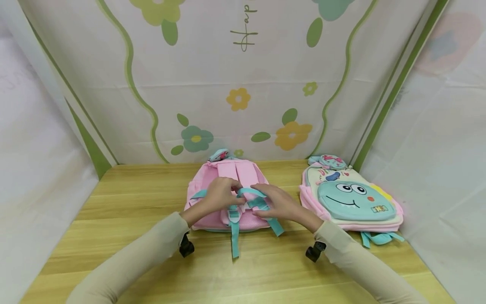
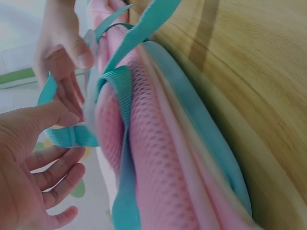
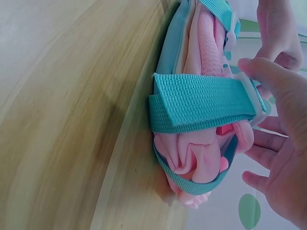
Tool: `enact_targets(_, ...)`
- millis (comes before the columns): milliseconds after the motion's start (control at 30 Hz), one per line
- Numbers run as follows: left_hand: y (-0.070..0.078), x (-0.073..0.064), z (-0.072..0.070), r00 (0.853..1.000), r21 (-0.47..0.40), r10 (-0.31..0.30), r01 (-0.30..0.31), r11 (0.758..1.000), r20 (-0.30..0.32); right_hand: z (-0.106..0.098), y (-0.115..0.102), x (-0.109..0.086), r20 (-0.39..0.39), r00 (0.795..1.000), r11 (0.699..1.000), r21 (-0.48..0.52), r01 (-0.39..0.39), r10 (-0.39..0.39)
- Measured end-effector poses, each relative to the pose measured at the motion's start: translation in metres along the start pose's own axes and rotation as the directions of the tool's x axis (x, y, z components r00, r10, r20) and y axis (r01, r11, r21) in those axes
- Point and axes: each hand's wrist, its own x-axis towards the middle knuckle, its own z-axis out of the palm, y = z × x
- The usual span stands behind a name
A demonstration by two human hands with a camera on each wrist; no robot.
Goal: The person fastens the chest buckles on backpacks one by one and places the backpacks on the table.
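Pink backpack (image 1: 212,220) on table (image 1: 133,202), straps up. Left hand (image 1: 220,195) fingers pinching teal strap (image 2: 79,136); right hand (image 1: 282,204) at white buckle (image 3: 252,93), grip unclear.

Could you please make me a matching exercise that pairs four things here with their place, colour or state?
1. Pink backpack
2. Smiling-face backpack
3. Left hand
4. Tabletop

A. Yellowish-brown wood grain
B. Front up, at the right in the head view
C. Teal strap between thumb and index finger
D. Lying back side up

Pairs: 1-D, 2-B, 3-C, 4-A.
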Motion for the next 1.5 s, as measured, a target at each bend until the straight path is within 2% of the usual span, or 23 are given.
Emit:
enact_targets(233, -0.005, -0.01, -0.017, 0.998, -0.056, -0.052, 0.055, 0.997, 0.046, 0.002, -0.005, 0.004, -0.016, 0.998, 0.998, 0.016, 0.055, -0.055)
enact_targets(467, -0.01, -0.019, -0.022, 0.991, -0.079, -0.109, 0.115, 0.99, 0.074, 0.005, -0.01, 0.008, -0.011, 0.997, 0.997, -0.005, 0.076, -0.076)
enact_targets(667, -0.017, -0.025, -0.022, 0.994, -0.06, -0.087, 0.092, 0.994, 0.071, 0.008, -0.01, 0.008, -0.019, 0.989, 0.984, -0.105, 0.144, -0.147)
enact_targets(933, -0.025, -0.032, -0.024, 0.995, -0.083, -0.06, 0.067, 0.994, 0.079, 0.013, -0.009, 0.006, -0.044, 0.961, 0.947, -0.19, 0.259, -0.272)
enact_targets(1133, -0.028, -0.035, -0.025, 0.99, -0.072, -0.082, 0.09, 0.993, 0.115, 0.019, -0.005, 0.007, -0.04, 0.959, 0.942, -0.205, 0.266, -0.279)
enact_targets(1500, -0.036, -0.033, -0.024, 0.987, -0.096, -0.089, 0.103, 0.99, 0.133, 0.02, -0.005, 0.01, -0.018, 0.964, 0.941, -0.226, 0.253, -0.264)
